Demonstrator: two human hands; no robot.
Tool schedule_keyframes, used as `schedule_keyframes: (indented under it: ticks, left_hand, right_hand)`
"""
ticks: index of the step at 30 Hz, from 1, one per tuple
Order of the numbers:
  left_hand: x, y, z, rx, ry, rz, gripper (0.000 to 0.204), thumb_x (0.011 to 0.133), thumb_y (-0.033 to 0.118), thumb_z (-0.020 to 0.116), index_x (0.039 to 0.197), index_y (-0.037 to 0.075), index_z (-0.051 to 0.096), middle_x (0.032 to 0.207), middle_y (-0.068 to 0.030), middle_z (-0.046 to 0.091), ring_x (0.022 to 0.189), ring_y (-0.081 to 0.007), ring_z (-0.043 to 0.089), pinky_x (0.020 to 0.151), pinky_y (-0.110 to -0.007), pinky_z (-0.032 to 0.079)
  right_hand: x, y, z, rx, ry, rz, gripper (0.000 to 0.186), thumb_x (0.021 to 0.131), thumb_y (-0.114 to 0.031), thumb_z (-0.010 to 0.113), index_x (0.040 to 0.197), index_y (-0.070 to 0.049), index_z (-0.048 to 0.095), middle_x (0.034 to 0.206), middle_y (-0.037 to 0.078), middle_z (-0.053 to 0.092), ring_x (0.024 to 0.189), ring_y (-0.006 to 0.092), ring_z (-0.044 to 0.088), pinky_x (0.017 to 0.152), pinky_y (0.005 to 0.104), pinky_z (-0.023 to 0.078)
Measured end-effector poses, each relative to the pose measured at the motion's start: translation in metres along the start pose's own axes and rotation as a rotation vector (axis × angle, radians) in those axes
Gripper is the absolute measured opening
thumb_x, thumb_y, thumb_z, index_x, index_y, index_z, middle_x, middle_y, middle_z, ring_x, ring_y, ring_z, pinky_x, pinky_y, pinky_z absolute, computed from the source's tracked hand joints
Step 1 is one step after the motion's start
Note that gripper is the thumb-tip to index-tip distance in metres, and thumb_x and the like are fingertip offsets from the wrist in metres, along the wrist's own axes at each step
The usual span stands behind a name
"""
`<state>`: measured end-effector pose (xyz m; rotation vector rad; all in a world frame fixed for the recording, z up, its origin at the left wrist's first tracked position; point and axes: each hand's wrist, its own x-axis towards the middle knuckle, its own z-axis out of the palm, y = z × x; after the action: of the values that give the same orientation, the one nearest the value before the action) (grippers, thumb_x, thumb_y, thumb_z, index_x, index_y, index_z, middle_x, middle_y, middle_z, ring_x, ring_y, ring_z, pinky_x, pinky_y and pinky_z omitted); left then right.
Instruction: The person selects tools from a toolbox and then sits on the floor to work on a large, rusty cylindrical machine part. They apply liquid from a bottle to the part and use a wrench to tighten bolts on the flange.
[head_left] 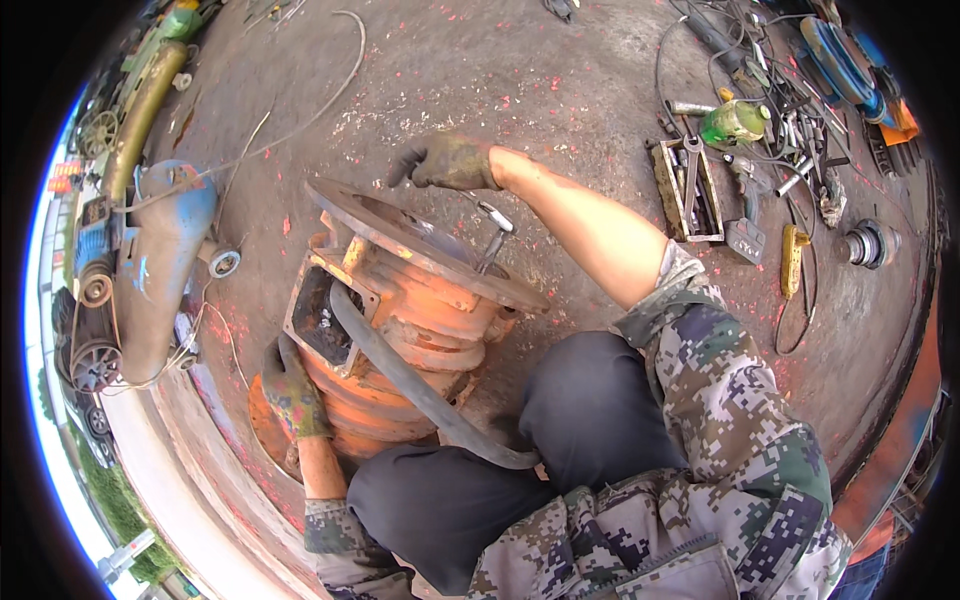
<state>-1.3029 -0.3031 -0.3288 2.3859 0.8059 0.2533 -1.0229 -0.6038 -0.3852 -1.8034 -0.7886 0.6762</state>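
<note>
In the head view we crouch over a big orange cast housing [400, 330], lying tilted on the concrete floor [560, 90] at the centre of the picture, its rusty round flange [420, 240] facing up toward twelve o'clock. Our gloved right hand [445, 162] hovers just past the flange's far edge at twelve o'clock, fingers curled loosely and closed on nothing we can make out; a metal wrench handle [493, 235] stands in the flange below it. Our gloved left hand [292, 392] presses on the housing's lower side at eight o'clock, fingers wrapped against the casting beside a thick black hose [410, 385] that sweeps down toward our knees. We judge the housing heavy, stiff and rough with rust, likely oily near the open square port [322, 315]; the flange rim and the ribbed body look like the firmest holds. At nine o'clock a blue compressor tank [160, 260] sits near, and at two o'clock tools and a green bottle [735, 122] lie scattered. Open floor runs from eleven to one o'clock; our knees crowd six.
</note>
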Motion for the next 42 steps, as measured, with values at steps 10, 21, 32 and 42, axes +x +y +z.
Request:
schedule_keyframes:
  ticks: [10,21,32,42]
  left_hand:
    - [-0.002,-0.003,0.004,0.003,-0.014,-0.030,0.042,0.108,0.032,0.052,0.118,-0.006,0.067,0.106,-0.0140,0.072,0.093,-0.0199,0.064,0.085,-0.034,0.052]
    - [0.006,-0.019,-0.013,0.158,0.039,0.031,0.045,0.108,0.035,0.049,0.121,-0.003,0.069,0.108,-0.0195,0.073,0.093,-0.0316,0.069,0.084,-0.042,0.052]
    - [0.010,-0.028,0.001,0.115,0.026,0.026,0.042,0.108,0.032,0.051,0.116,-0.006,0.068,0.105,-0.0172,0.073,0.091,-0.0282,0.067,0.084,-0.040,0.052]
    - [0.008,-0.044,-0.007,-0.029,0.053,0.027,0.034,0.108,0.028,0.051,0.107,-0.003,0.066,0.100,-0.0195,0.070,0.089,-0.0336,0.065,0.079,-0.043,0.051]
  right_hand:
    - [-0.278,0.019,0.027,0.428,0.263,0.361,0.061,0.101,-0.032,0.063,0.152,-0.002,0.049,0.079,0.001,0.056,0.070,0.0106,0.053,0.065,0.0298,0.046]
    - [-0.061,-0.105,-0.008,-0.413,0.596,-0.392,0.068,0.082,-0.008,0.063,0.148,-0.017,0.052,0.115,0.012,0.065,0.094,0.0310,0.069,0.082,0.0432,0.057]
    - [-0.180,0.106,0.052,0.449,0.157,0.259,0.074,0.104,-0.069,0.037,0.136,-0.006,0.060,0.070,0.001,0.055,0.066,0.0113,0.051,0.062,0.0314,0.044]
    - [-0.206,-0.099,-0.014,-0.594,0.469,-0.535,0.046,0.084,-0.014,0.070,0.130,-0.016,0.069,0.085,0.007,0.070,0.073,0.0252,0.068,0.066,0.0383,0.055]
